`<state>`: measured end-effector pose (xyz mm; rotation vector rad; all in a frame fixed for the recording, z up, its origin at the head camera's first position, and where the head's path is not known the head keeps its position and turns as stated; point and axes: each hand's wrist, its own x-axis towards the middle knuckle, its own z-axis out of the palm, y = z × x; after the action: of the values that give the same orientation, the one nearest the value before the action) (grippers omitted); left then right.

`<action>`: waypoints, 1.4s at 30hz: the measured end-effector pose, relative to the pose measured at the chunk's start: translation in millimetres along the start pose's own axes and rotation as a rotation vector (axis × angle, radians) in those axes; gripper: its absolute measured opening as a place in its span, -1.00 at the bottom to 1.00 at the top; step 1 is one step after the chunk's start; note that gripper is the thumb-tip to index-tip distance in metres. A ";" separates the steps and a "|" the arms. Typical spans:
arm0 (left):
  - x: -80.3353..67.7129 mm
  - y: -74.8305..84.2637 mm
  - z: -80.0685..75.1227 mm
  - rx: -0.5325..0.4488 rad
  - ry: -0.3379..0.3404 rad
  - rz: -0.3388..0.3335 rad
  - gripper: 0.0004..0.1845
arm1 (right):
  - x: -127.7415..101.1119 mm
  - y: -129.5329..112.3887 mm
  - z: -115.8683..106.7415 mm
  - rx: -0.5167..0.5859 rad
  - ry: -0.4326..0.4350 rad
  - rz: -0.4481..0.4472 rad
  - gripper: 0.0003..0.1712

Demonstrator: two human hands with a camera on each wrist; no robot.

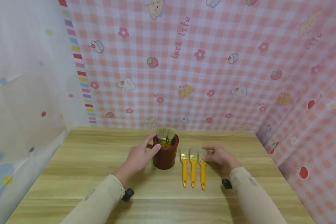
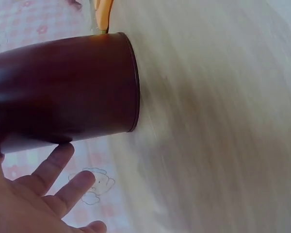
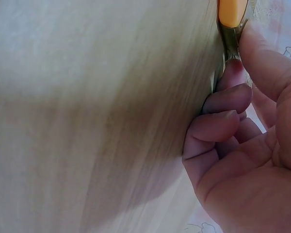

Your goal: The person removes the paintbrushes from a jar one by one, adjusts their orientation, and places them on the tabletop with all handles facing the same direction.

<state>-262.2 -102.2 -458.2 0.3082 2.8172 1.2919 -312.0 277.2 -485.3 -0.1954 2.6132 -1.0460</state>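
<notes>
A dark red-brown cup (image 1: 164,158) stands upright on the table, with paintbrushes (image 1: 162,134) in it, bristles up. My left hand (image 1: 140,155) holds the cup's left side at the rim, its thumb on the near side and its index finger on the far side. In the left wrist view, a fingertip touches the cup wall (image 2: 72,87), and the other visible fingers are spread apart from it. My right hand (image 1: 219,155) pinches the rightmost yellow-handled paintbrush (image 1: 203,174) near its metal band and bristles, thumb on top. In the right wrist view, the other fingers curl against the tabletop.
Two more yellow-handled paintbrushes, a left one (image 1: 184,171) and a middle one (image 1: 193,171), lie side by side between the cup and my right hand. The wooden table (image 1: 100,168) meets a pink checked cloth (image 1: 168,105) behind, with cloths on both sides.
</notes>
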 end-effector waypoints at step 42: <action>-0.9 0.3 26.8 -0.274 0.132 -0.052 -0.34 | -1.9 -186.9 53.8 0.118 0.135 -0.226 -0.22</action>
<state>-258.3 -82.2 -475.7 0.1439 2.6782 1.7185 -290.3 107.8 -392.4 -0.4136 2.6850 -1.3277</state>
